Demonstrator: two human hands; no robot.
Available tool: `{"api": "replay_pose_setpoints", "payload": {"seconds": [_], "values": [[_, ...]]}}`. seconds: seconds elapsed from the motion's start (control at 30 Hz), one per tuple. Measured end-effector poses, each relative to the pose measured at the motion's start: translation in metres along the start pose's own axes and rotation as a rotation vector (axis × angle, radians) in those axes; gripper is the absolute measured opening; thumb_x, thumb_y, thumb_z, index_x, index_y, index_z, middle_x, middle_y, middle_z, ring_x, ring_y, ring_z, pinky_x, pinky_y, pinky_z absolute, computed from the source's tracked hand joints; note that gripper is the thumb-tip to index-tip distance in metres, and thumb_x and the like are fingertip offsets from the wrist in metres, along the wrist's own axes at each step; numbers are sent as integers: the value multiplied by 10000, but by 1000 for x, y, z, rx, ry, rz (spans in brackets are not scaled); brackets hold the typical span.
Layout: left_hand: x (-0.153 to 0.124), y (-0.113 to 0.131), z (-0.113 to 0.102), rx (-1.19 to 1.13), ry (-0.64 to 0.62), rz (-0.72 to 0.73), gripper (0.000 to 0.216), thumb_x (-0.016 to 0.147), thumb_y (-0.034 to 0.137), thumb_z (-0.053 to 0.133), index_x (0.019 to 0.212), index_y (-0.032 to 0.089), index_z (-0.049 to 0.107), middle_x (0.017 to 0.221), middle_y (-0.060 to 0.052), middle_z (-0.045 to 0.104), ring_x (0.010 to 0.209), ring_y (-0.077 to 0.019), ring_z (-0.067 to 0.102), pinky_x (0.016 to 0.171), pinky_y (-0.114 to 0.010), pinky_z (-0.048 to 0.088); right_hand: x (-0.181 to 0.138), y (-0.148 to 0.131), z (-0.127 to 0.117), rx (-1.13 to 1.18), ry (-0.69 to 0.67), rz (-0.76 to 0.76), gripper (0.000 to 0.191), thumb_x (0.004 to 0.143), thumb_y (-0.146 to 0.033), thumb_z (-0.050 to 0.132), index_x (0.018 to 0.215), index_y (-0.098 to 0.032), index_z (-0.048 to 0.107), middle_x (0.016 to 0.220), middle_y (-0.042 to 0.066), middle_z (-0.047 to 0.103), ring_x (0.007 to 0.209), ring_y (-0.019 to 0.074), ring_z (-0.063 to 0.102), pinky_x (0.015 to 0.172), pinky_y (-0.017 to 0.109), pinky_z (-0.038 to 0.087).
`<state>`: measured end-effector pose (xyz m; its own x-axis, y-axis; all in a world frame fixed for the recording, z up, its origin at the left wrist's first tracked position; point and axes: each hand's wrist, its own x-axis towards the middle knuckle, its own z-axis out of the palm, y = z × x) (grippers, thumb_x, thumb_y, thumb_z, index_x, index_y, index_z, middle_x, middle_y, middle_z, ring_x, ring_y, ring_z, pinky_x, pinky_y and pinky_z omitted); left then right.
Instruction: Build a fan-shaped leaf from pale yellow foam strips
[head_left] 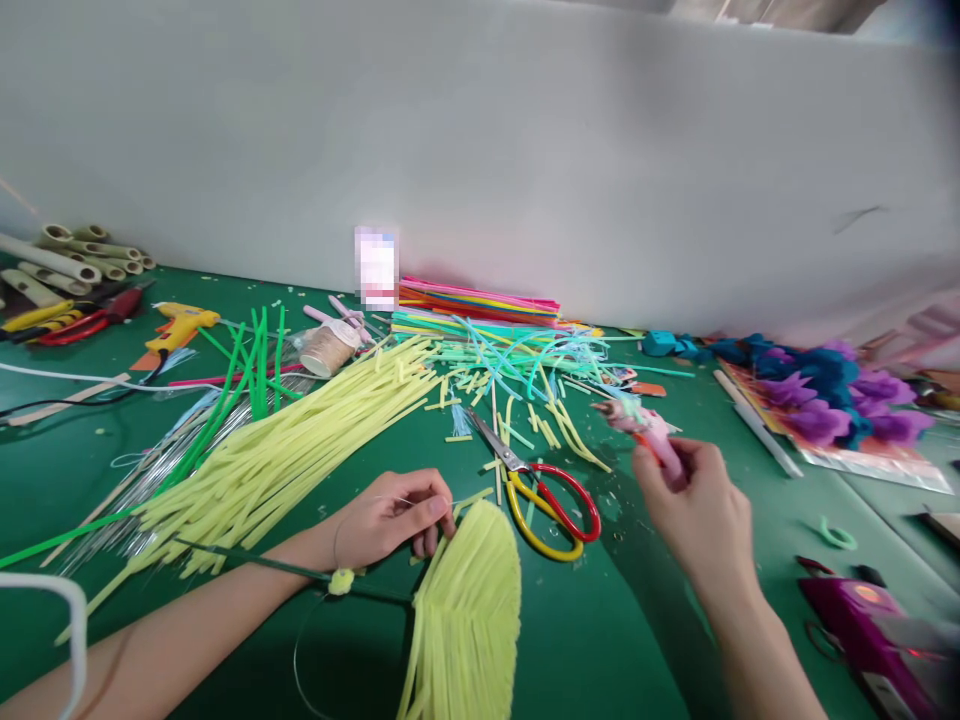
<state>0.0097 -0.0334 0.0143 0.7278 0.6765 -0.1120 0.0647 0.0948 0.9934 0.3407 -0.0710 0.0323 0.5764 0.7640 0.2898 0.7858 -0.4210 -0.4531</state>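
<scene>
My left hand is closed in a pinch on the top edge of a fan of pale yellow strips that lies on the green mat near me. A thin wire loops from that hand, and a green stem with a small yellow pompom runs under my wrist. My right hand is wrapped around a pink tool, which looks like a glue gun; its tip points left and away from me. Red and yellow scissors lie between the two hands.
A big pile of loose yellow strips and green stems fills the left of the mat. A thread spool, a yellow glue gun, cardboard tubes, stacked coloured strips, purple and blue flowers and a magenta tool lie around.
</scene>
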Motion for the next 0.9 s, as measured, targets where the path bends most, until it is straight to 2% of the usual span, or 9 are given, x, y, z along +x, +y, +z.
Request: {"api": "replay_pose_setpoints", "payload": {"seconds": [0.07,0.17,0.3,0.43,0.57,0.67,0.9], "values": [[0,0,0,6,-4,-2,346,936,463,497,862,136,581,754,-32,640,597,-103,590,583,-223,492,-10,-10,7,37,9,-150,498,764,-558,605,1090,-187,538,807,62,656,642,231,604,589,313,424],[0,0,0,5,-11,0,327,947,451,482,878,143,564,802,-41,653,612,-103,593,596,-229,490,-24,-22,16,38,18,-394,393,796,-509,598,1020,-189,553,855,62,626,667,200,578,573,286,406],[0,-3,0,18,-13,-1,317,946,456,480,885,152,549,808,-43,659,617,-108,590,604,-239,486,-33,-28,21,107,3,-572,280,853,-446,566,961,-188,567,728,17,573,564,155,512,530,263,384],[0,-3,0,21,-10,-2,318,943,455,486,886,150,555,808,-47,663,611,-108,591,596,-240,484,-34,-25,22,93,-2,-635,325,865,-458,557,1028,-178,551,663,-4,550,516,154,492,513,264,379],[0,-3,0,12,-7,-8,311,942,448,494,880,150,558,808,-46,665,607,-105,592,596,-239,490,-37,-27,22,58,10,-639,216,837,-413,572,827,-213,492,628,-27,497,507,137,468,488,250,342],[0,-3,0,8,-7,-2,305,944,440,495,883,148,561,808,-47,664,611,-105,591,599,-242,493,-42,-33,22,70,39,-620,275,796,-395,605,705,-238,399,583,-49,449,481,122,434,469,243,315],[-1,-2,0,18,-10,8,297,949,427,493,887,145,563,820,-52,665,611,-109,596,596,-246,490,-47,-37,25,92,26,-664,250,817,-334,577,700,-241,377,619,-36,471,500,125,431,487,245,328]]}}
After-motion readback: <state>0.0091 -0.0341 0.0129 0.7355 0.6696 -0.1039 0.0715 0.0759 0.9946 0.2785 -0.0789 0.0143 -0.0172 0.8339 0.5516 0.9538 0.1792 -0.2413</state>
